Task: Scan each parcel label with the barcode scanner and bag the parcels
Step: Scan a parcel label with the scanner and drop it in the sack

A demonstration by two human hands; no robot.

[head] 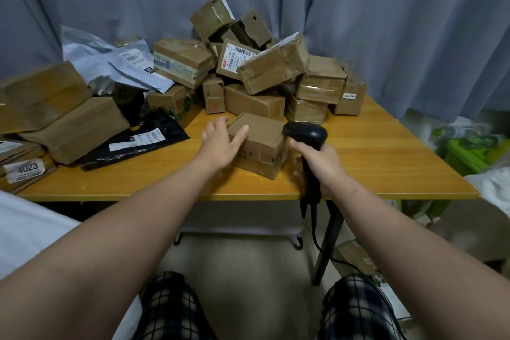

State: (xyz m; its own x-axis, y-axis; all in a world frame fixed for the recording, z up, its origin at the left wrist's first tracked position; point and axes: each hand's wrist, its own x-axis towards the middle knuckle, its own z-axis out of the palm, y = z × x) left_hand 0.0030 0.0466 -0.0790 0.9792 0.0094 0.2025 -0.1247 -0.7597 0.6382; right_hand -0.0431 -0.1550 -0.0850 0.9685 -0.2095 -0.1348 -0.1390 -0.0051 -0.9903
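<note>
A small brown cardboard parcel [262, 143] lies near the front of the wooden table [386, 163]. My left hand [220, 143] reaches over its left side with fingers spread, the thumb lying on its top edge. My right hand [320, 165] grips the handle of a black barcode scanner [307, 134], whose head points left at the parcel's right side. The scanner's cable [314, 229] hangs down past the table's front edge. No label shows on the parcel's visible faces.
A heap of brown boxes [270, 69] fills the back of the table. Grey mailers [116, 63], a black mailer [138, 143] and bigger boxes [69, 130] lie left. A green stool [469, 157] stands right. Grey curtain behind.
</note>
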